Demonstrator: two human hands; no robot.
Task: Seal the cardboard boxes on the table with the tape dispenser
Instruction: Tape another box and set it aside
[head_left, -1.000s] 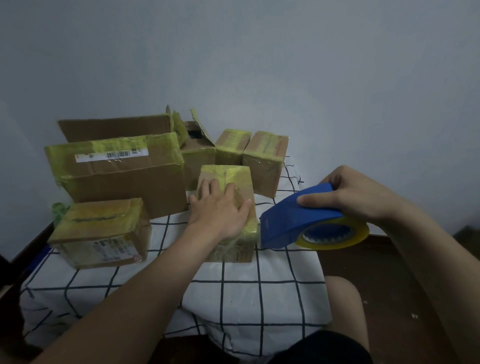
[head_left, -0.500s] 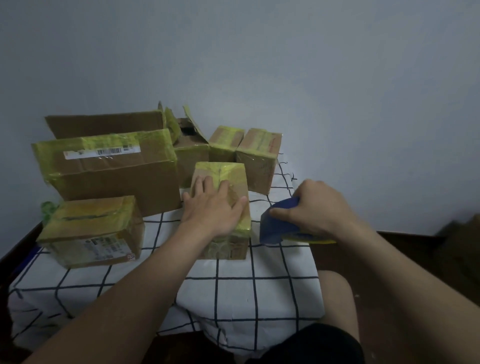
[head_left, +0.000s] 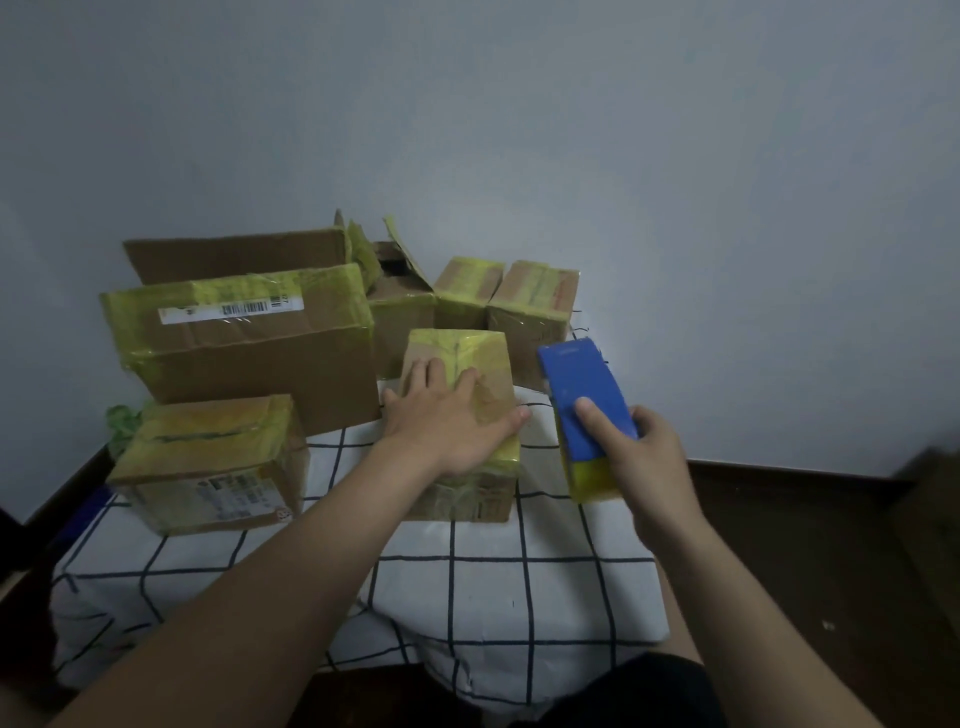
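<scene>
Cardboard, light and stiff: the small taped box (head_left: 460, 410) near the tabletop's right edge is lying under the flat, spread left hand (head_left: 449, 415); the right hand (head_left: 641, 457) is gripping the blue tape dispenser (head_left: 584, 410) just beside it, best held along its body.

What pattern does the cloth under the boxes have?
The cloth is white with a grid of thin dark lines, clear in the head view.

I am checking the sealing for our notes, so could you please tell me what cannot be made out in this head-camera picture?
- Top seam of the small box: partly covered by the left hand.
- Tape roll in the tape dispenser: hidden by its blue cover and the right hand.
- Label on the large box: print too small.
- Open box: inside too dark.
</scene>
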